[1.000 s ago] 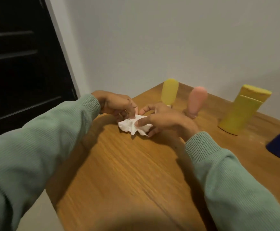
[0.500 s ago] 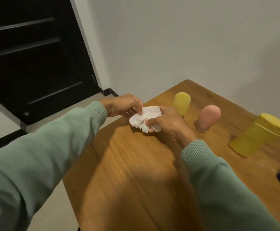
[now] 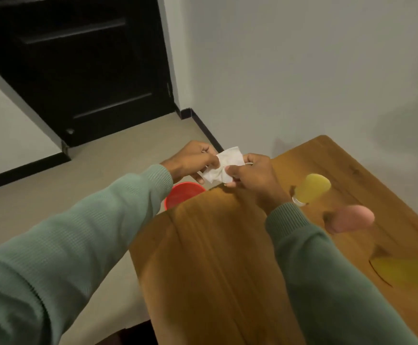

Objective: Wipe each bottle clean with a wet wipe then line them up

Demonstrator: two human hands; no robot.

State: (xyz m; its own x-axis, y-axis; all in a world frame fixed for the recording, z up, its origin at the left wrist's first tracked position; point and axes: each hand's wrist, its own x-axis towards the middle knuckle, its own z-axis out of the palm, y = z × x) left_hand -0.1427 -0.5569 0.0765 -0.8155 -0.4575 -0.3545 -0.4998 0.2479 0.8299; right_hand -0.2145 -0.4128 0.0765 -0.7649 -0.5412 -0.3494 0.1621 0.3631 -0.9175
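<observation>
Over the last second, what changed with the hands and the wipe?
The left hand and right hand lifted the wipe off the table toward its corner beside the red bin, still pinching it. The yellow bottle and pink bottle stayed standing, untouched.

wooden table point(image 3: 215, 257) w/ yellow bottle point(image 3: 313, 187), pink bottle point(image 3: 351, 218), yellow container point(image 3: 407, 271).

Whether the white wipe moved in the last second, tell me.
Yes. The wipe, pinched by the left hand and right hand, went from over the table out to its far-left corner, nearer the red bin.
</observation>
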